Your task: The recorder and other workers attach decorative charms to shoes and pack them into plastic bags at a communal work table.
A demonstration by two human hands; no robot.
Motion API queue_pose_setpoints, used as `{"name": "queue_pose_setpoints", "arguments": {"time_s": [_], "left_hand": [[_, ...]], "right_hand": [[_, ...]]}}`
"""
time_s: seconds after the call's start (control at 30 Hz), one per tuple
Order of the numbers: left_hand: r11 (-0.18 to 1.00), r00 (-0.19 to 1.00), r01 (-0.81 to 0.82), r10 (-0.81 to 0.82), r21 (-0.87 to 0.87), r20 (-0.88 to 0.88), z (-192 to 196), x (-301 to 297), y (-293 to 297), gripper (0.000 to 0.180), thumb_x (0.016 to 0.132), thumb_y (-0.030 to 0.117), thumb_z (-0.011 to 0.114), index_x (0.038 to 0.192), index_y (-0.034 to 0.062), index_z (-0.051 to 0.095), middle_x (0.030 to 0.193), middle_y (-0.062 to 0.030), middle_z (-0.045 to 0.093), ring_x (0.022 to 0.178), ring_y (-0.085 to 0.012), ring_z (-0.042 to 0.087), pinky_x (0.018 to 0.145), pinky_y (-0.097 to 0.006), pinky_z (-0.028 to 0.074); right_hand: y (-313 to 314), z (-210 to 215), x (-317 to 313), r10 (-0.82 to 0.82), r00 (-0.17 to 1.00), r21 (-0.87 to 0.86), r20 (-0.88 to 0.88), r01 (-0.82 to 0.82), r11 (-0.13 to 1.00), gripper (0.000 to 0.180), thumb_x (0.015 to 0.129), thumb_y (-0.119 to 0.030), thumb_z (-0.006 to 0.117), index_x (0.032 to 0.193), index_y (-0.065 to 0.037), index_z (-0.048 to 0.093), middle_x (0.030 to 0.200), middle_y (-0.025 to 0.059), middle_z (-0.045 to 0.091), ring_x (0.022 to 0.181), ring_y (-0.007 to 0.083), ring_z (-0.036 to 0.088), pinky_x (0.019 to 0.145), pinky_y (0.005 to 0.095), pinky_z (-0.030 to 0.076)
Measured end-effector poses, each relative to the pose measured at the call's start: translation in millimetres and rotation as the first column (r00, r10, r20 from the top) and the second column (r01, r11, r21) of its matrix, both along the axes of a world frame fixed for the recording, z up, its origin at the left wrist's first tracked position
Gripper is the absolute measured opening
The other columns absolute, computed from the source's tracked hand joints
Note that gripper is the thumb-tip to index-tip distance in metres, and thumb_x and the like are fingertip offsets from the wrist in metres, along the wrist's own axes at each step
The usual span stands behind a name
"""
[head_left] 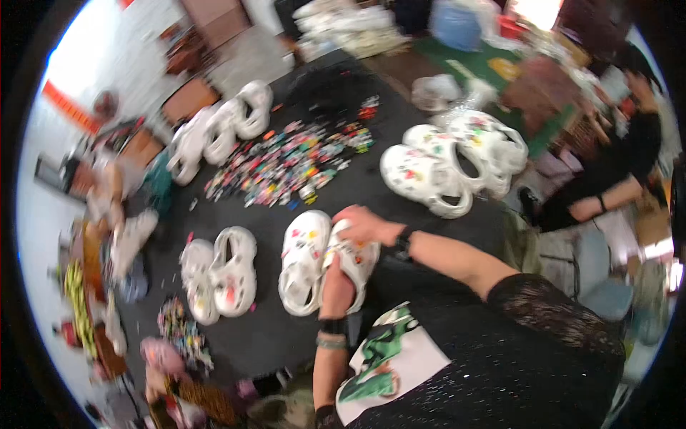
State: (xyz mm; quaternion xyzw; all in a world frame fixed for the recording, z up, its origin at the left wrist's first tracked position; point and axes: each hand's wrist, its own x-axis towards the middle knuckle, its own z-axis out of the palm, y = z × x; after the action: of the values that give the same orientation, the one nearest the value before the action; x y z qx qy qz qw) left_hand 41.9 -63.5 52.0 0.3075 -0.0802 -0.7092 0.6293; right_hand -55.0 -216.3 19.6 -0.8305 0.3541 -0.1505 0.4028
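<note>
A white clog [362,255] dotted with colorful shoe charms stands on the dark table in front of me. Into its foot opening reaches my left hand [337,289], gripping it near the heel. My right hand [363,225] is curled over the toe end of the same clog, its fingertips hidden against it. Pressed close on the left is the matching white clog [304,250], also with charms on its top. Farther away lies a large heap of small multicolored charms [286,166].
To the left stands another white pair [232,275]; several decorated clogs [429,171] sit at the right, and plain white clogs [236,121] at the far left. A smaller charm pile [182,329] lies near left. A person in black [622,150] sits at right; others are at left.
</note>
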Motion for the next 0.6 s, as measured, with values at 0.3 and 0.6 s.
{"name": "queue_pose_setpoints", "arguments": {"time_s": [0.3,0.6], "left_hand": [[0.978,0.436,-0.179,0.173,-0.103,0.883,63,80,37,0.026,0.092,0.018,0.052,0.097,-0.0047,0.063,0.082,-0.0075,0.065,0.075,-0.0108,0.059,0.070,-0.021,0.044],[0.969,0.283,-0.055,-0.217,0.242,0.934,-23,135,26,0.049,0.094,0.033,0.045,0.124,-0.0053,0.047,0.119,-0.0134,0.054,0.106,-0.0205,0.052,0.092,-0.030,0.039]], "right_hand": [[35,16,-19,-0.229,0.972,0.149,-0.053,0.234,0.961,0.064,0.077,-0.048,0.061,0.125,-0.009,0.043,0.128,0.0180,0.040,0.120,0.0393,0.037,0.096,0.0466,0.036],[72,41,-70,0.111,0.953,0.282,-0.282,-0.028,0.959,0.125,0.061,-0.051,0.076,0.139,-0.003,-0.009,0.127,0.0325,0.032,0.107,0.0449,0.050,0.089,0.0447,0.043]]}}
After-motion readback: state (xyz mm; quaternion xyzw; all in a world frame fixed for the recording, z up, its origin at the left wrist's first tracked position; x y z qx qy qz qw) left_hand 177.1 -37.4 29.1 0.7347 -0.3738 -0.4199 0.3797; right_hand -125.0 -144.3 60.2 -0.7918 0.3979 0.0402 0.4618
